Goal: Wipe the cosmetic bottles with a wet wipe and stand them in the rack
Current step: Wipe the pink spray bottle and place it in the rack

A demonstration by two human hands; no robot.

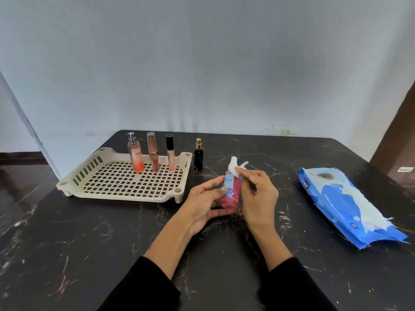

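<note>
Left hand (pixel 208 198) grips the pink bottle (pixel 230 194), steadying it; right hand (pixel 258 194) pinches a wipe (pixel 239 168) against its neck, near the rack (pixel 125 182).

Rack (pixel 74 184) sits left on the worktop (pixel 89 254) with three bottles (pixel 153 153) along its back, another bottle (pixel 198 157) just right of it, wipes pack (pixel 341 205) far right.

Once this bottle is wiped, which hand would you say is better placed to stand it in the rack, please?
Probably the left hand: it already grips the pink bottle, and the rack lies on its side. The right hand pinches the wipe at the bottle's neck.
</note>
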